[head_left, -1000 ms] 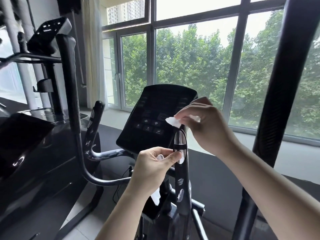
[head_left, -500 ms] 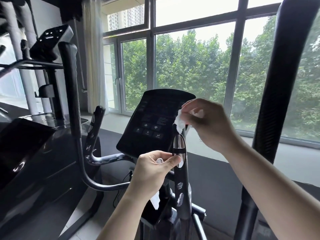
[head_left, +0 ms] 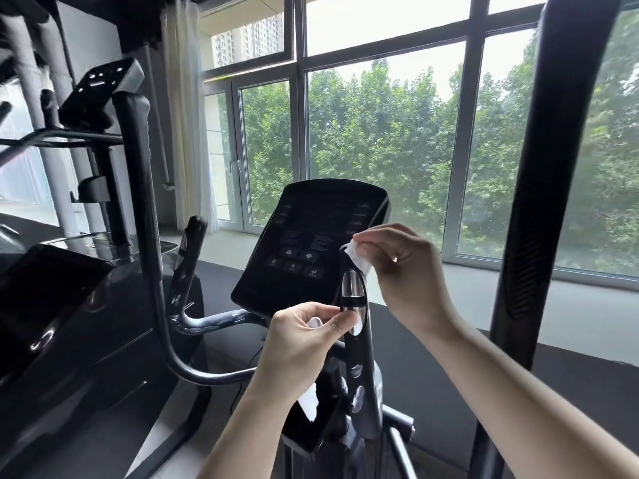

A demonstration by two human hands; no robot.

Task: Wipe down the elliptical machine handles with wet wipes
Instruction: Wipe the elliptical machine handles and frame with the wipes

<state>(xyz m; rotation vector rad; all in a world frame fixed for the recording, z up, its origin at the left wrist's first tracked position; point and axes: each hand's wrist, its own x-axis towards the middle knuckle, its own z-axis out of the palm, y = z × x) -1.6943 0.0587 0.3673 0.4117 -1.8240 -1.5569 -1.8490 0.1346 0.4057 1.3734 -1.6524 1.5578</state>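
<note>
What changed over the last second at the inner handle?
The right hand worked its wet wipe around the tip of the inner handle, from sticking out leftward to tucked down its right side. The left hand stayed lower down, holding its second wipe against the handle.

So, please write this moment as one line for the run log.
phase: wiping | right hand pinches wet wipe on top of handle | left hand holds second wipe, thumb against handle
</note>
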